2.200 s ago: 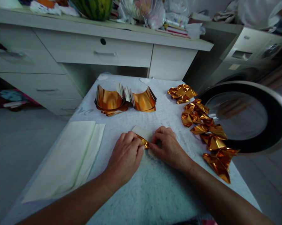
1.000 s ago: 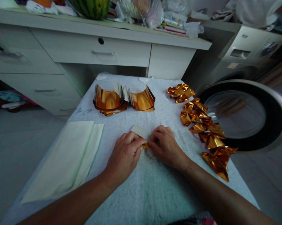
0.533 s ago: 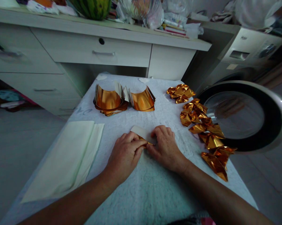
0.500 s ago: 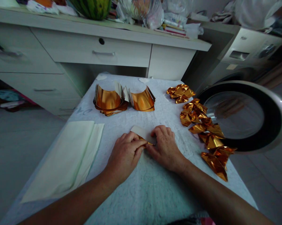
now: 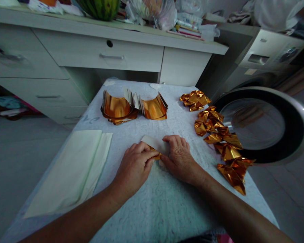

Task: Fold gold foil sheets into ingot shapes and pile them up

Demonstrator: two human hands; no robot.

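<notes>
A sheet of foil paper (image 5: 155,143), white on one face and copper-gold on the other, lies partly folded on the cloth-covered table. My left hand (image 5: 137,162) pinches its folded gold edge between thumb and fingers. On the sheet's right side, my right hand (image 5: 178,157) presses with the thumb near the fold and the fingers curled over the far edge. Beyond my hands stand two curved stacks of gold foil sheets, a left stack (image 5: 118,106) and a right stack (image 5: 154,107). Several folded gold foil pieces (image 5: 229,152) lie in a row along the right.
A folded pale cloth or paper (image 5: 66,168) covers the table's left side. White drawers (image 5: 111,55) stand behind the table (image 5: 147,209). On the right, an open washing machine door (image 5: 258,125) reaches the table's edge. A watermelon (image 5: 98,8) and plastic bags sit on the counter.
My right hand has shifted slightly right, its thumb drawing back from the left fingertips, so more of the gold fold shows. My left hand stays in place on the sheet.
</notes>
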